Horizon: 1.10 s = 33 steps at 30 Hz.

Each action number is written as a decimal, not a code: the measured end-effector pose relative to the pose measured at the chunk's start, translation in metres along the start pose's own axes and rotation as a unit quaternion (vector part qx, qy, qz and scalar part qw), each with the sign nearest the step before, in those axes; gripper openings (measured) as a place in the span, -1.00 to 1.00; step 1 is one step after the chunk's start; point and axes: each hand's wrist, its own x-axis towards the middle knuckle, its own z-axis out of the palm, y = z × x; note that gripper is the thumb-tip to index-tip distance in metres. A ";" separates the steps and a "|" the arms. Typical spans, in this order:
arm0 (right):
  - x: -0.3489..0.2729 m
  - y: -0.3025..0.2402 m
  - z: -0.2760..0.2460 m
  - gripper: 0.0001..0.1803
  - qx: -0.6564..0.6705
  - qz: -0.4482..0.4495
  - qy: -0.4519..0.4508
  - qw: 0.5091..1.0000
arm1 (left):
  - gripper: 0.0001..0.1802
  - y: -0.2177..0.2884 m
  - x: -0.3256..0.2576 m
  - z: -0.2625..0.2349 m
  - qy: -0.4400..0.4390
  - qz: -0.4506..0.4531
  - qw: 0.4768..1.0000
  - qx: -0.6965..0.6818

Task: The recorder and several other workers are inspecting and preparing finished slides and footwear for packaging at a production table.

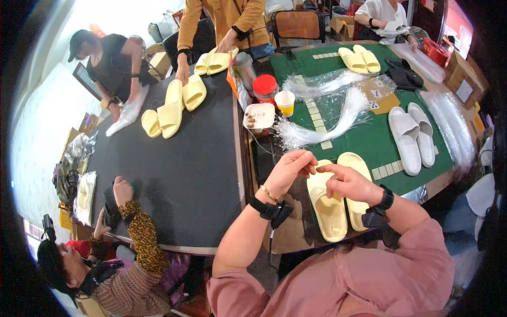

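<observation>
From here it looks like fine fingertip work over two yellow slippers (331,216), near right of the red-lidded jar (265,85): left hand (296,171) pinched, right hand (346,183) with index stretched toward it (can't tell if either grips anything). Next move wants a steady pinch, I reckon. Right of the jar: two grey slippers (405,138), two farther yellow ones (354,61); beside it, one paper cup (285,104)

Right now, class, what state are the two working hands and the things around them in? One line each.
Left hand: bent, thumb and fingers close together; whether it grips anything is unclear
Right hand: index finger extended
Yellow slippers beneath: unbagged, soles down
Red-lidded jar: closed
Paper cup: upright, open-topped
White strands: bundled, unbagged
Grey slippers: unbagged, soles down
</observation>
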 end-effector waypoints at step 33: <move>-0.006 -0.001 -0.021 -0.81 0.218 -0.066 0.159 0.961 | -0.73 -0.009 0.000 0.007 -0.062 -0.052 0.992 0.097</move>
